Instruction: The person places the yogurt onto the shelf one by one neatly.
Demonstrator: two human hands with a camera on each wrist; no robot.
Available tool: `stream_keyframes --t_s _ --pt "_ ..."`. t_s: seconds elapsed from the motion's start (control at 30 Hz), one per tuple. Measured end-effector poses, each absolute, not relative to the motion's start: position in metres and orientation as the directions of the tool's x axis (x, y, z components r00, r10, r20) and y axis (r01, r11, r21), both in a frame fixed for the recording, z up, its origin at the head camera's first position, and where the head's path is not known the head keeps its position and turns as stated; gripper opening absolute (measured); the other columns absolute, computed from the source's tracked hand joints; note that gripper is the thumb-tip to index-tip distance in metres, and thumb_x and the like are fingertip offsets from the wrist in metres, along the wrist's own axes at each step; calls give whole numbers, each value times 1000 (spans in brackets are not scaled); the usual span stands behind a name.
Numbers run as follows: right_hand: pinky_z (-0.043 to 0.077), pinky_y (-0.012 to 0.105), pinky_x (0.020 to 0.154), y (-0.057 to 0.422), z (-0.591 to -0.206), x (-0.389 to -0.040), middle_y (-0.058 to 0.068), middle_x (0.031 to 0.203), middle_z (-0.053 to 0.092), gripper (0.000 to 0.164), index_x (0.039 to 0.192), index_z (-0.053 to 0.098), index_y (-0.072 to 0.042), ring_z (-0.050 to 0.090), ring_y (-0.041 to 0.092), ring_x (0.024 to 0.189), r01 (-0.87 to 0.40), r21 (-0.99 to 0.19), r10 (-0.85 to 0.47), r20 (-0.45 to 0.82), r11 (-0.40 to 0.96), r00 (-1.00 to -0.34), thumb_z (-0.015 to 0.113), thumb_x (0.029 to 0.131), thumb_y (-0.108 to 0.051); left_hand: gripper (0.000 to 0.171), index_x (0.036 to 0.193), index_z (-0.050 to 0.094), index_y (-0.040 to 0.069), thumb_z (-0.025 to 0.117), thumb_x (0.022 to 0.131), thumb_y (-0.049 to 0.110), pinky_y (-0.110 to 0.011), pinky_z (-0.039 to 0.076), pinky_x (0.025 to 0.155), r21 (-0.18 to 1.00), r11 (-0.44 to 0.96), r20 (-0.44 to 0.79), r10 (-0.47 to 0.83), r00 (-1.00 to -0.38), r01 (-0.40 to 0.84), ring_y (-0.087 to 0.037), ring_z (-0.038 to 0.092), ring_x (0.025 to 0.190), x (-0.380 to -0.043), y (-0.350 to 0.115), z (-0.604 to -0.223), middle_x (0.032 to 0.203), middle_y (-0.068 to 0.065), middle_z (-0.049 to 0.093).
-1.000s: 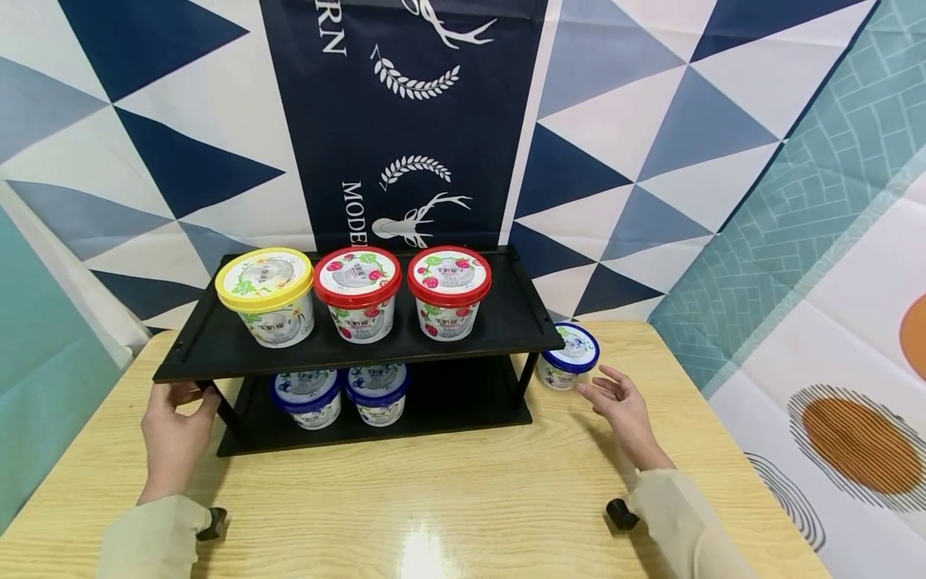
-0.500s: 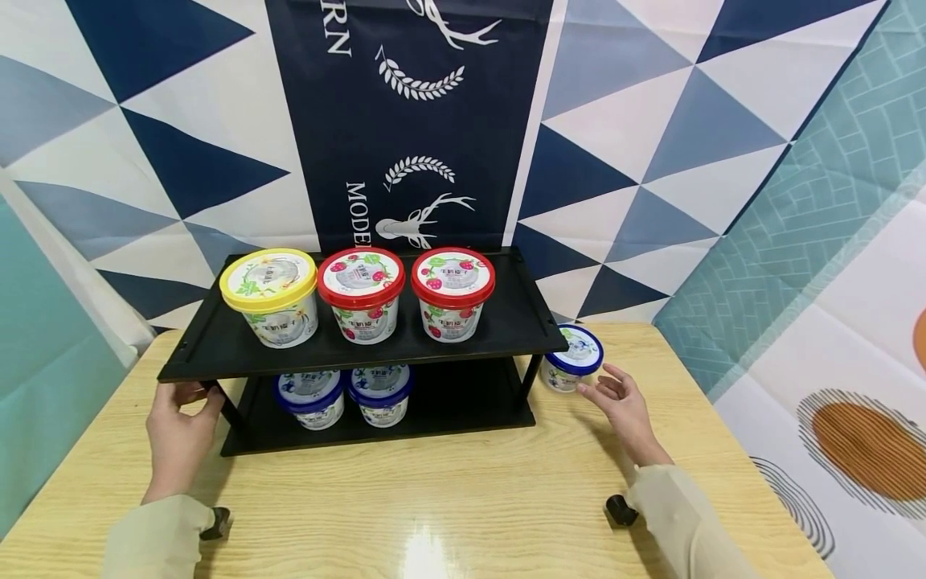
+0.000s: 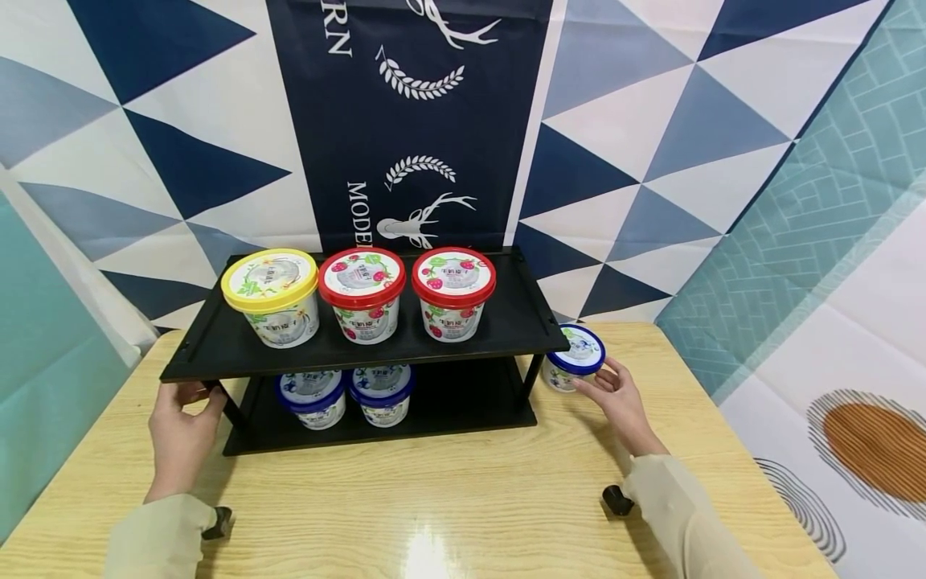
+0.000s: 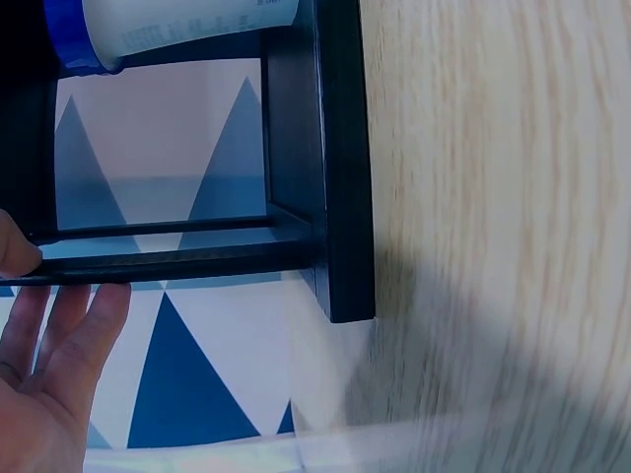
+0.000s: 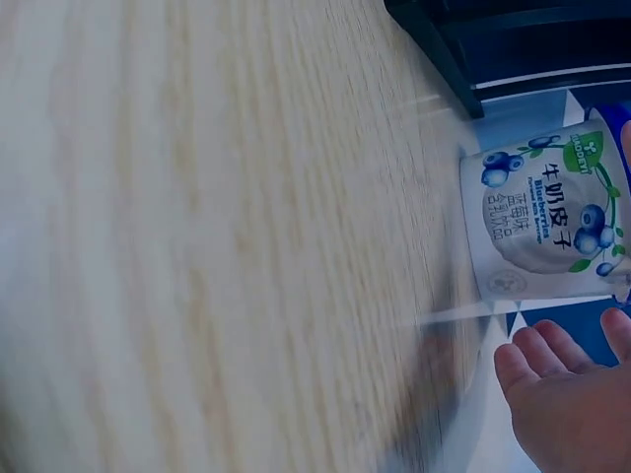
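Observation:
My left hand (image 3: 184,434) is at the left end of a black two-tier rack (image 3: 376,359). In the left wrist view its thumb and fingers pinch a black post (image 4: 197,261) of the rack from both sides. My right hand (image 3: 620,406) is beside a blue-lidded blueberry milk cup (image 3: 574,358) that stands on the table right of the rack. In the right wrist view its fingers (image 5: 537,355) are extended along one side of the cup, with a visible gap; the thumb is mostly cut off by the frame edge.
On the upper shelf stand a yellow-lidded cup (image 3: 273,297) and two red-lidded cups (image 3: 364,297). Two blue-lidded cups (image 3: 311,400) sit on the lower shelf, partly covered by the upper one. A patterned cloth wall (image 3: 427,121) rises behind the wooden table (image 3: 419,498).
My right hand has moved slightly in, bringing its thumb in front of the blue-lidded cup and its fingers along the right side. My left hand stays on the rack; the head view shifted slightly.

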State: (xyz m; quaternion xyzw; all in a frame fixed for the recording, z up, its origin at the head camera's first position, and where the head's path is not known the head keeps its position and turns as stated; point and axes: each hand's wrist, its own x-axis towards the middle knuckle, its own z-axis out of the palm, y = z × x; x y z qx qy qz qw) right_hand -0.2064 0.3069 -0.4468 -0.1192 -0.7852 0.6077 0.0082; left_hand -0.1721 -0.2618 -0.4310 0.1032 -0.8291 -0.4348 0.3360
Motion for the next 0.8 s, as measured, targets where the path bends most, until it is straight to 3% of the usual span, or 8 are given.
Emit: stream_keyframes --t_s 0.23,0.37,0.5,0.67,0.8 --pt "31 39 112 303 -451 -215 21 151 25 97 150 3 -9 30 30 138 160 -965 202 -117 210 -972 71 83 -27 33 115 53 4 60 83 -1 -10 37 72 779 613 481 -455 -749 128 19 43 79 -173 -263 -430 85 31 42" --pt "41 19 101 301 -453 -219 21 150 27 97 150 1 -7 33 29 136 153 -965 193 -111 214 -975 70 84 -26 34 117 53 5 59 84 -2 -12 38 72 777 618 477 -447 -757 124 18 43 79 -173 -262 -431 87 31 42" --pt "40 4 84 298 -453 -221 21 148 29 98 150 1 -7 33 28 136 149 -966 190 -109 212 -976 70 84 -26 35 118 53 5 59 84 -1 -15 39 73 780 612 474 -443 -761 130 17 44 80 -172 -262 -432 87 31 43" --pt "39 6 85 296 -455 -224 20 147 32 98 150 4 -8 34 27 135 155 -962 199 -111 226 -974 71 83 -29 35 118 52 5 59 84 -1 -15 38 73 782 610 473 -444 -761 130 17 43 80 -172 -262 -432 87 31 42" --pt "39 17 94 295 -456 -227 17 147 32 97 149 7 -8 35 26 133 161 -956 203 -112 246 -973 72 81 -32 35 117 52 5 59 84 -1 -13 38 73 780 613 470 -446 -761 122 17 43 80 -173 -263 -432 87 30 42"
